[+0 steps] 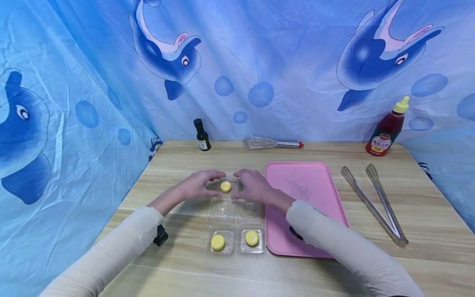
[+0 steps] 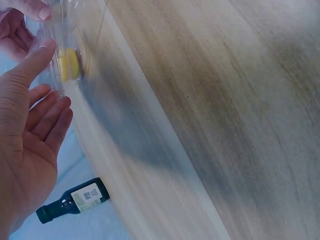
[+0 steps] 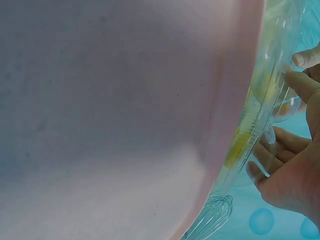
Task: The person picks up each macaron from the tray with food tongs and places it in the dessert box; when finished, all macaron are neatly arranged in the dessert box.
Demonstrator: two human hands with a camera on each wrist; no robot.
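Head: wood-grain table (image 1: 178,264), blue curtain (image 1: 237,57).

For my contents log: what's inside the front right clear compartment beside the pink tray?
The clear compartment holds one yellow macaron-like piece; whatever lies beneath it is covered and cannot be seen.

Clear glossy plastic containers (image 1: 222,209), smooth pink plastic tray (image 1: 297,181), shiny metal tongs (image 1: 371,206), metal wire whisk (image 1: 272,143), wood-grained tabletop (image 1: 178,264), creased cloth-like backdrop (image 1: 297,115)
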